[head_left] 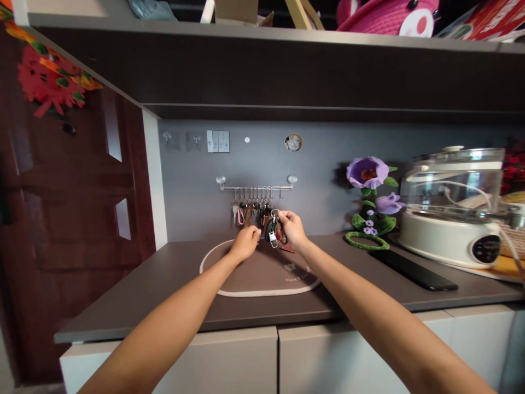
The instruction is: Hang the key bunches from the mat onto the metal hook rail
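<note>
My right hand (290, 225) pinches a bunch of keys (273, 232) by its ring, just below the right part of a wall rail (256, 188). Several other keys (246, 210) hang in a row from the rail's hooks. My left hand (246, 242) is closed, to the left of the held bunch and below the hanging keys; whatever its fingers hold, if anything, is too small to make out. Both hands are above a brown mat (250, 276) with a pale edge. A small red item (287, 248) shows under my right hand.
On the counter (164, 290), at the right, are a purple flower decoration (368, 174), a black phone-like slab (414, 269) and a white appliance with a clear top (447, 235). A shelf (262, 34) overhangs the counter. A dark red door (82, 219) is at the left.
</note>
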